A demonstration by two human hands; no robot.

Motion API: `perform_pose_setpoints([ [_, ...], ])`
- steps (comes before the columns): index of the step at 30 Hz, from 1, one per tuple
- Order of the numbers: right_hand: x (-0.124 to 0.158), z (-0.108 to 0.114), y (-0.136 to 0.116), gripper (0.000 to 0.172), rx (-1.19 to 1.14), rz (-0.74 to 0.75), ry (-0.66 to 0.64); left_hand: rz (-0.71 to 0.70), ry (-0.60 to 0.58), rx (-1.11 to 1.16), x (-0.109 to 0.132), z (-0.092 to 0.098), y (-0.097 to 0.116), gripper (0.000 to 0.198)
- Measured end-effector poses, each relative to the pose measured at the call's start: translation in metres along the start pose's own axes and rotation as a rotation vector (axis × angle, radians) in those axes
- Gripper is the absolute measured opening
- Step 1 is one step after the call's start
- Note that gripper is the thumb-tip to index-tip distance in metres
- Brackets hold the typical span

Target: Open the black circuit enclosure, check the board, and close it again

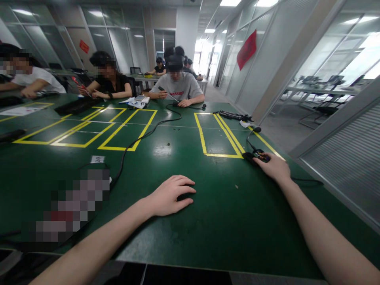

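My left hand (172, 194) rests on the green tabletop (219, 225), fingers spread and pointing right, with nothing in it. Farther off on the right, my right hand (274, 168) grips the near edge of a black device that looks like a desk microphone (261, 155). Its base appears opened, with small coloured wires showing inside. A thin bent neck rises from it to a dark round head (257, 129). Part of the base is hidden by my fingers.
Yellow tape outlines (221, 155) mark the table. Left are a pixelated object (74, 206), a "24" label (97, 159) and a black cable (121, 162). A folded black stand (234, 115) lies far right. Opposite, a person (178, 85) holds a screwdriver (168, 93); others sit left.
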State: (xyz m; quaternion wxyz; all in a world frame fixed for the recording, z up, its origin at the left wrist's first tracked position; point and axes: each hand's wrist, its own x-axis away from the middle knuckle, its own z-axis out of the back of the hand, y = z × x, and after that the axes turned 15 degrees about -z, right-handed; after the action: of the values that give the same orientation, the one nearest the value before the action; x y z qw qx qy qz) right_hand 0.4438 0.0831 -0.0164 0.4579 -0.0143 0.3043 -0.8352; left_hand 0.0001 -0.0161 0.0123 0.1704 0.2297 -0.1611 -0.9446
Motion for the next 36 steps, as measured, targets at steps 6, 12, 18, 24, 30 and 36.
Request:
perform_pose_setpoints([
  [6, 0.059, -0.01, -0.061, 0.042, -0.028, 0.309, -0.243, 0.005, 0.014, -0.009, -0.001, 0.002, -0.001, 0.022],
  [12, 0.157, 0.001, -0.118, 0.038, -0.242, 0.905, -0.761, -0.038, 0.161, -0.068, -0.001, 0.004, 0.0, 0.037],
  [18, 0.189, 0.004, -0.126, 0.032, -0.335, 1.003, -0.856, -0.073, 0.034, -0.155, -0.003, 0.001, 0.004, 0.064],
  [24, 0.178, -0.001, -0.123, 0.035, -0.531, 0.948, -0.763, 0.006, 0.033, -0.208, -0.004, 0.002, 0.001, 0.074],
  [30, 0.18, 0.001, -0.124, 0.037, -0.509, 0.955, -0.765, 0.064, -0.014, -0.18, -0.005, 0.001, -0.003, 0.072],
  [36, 0.183, 0.004, -0.127, 0.049, -0.344, 0.918, -0.747, 0.001, 0.038, -0.168, -0.005, -0.001, -0.007, 0.06],
])
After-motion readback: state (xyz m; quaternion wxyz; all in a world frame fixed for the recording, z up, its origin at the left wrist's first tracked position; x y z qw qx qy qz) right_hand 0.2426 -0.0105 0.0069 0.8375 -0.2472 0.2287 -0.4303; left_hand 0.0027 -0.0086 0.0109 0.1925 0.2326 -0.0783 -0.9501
